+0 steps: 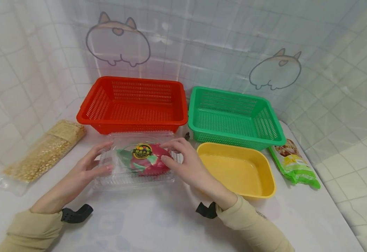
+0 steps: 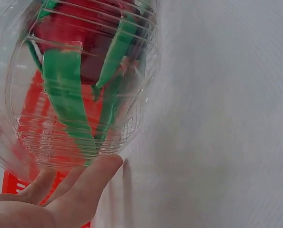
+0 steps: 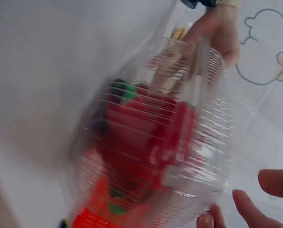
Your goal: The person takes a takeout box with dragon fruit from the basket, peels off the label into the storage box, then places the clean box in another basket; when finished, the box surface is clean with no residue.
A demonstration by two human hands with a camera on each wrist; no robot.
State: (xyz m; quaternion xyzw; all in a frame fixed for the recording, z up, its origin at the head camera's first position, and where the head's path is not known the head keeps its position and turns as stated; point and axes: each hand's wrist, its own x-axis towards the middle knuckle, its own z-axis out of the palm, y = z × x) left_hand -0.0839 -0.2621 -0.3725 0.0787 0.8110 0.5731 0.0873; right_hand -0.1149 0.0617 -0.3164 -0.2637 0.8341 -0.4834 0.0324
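Observation:
A clear plastic clamshell box (image 1: 107, 180), closed, lies on the table in front of the red basket. Inside is a red dragon fruit (image 1: 155, 159) with green scales, under a round black-and-gold label (image 1: 142, 151) on the lid. My left hand (image 1: 84, 168) is at the box's left end, thumb and fingers apart; in the left wrist view its fingertips (image 2: 113, 161) touch the ribbed wall. The right hand (image 1: 191, 162) reaches over the right end, fingers loosely bent. In the right wrist view its thumb and forefinger stand apart; whether the other fingers touch the box is unclear.
Behind the box stands a red basket (image 1: 183, 105), with a green basket (image 1: 274, 122) to its right. A yellow tub (image 1: 233, 171) sits beside my right forearm. A bag of grains (image 1: 51, 150) lies far left, a green packet (image 1: 293, 162) far right.

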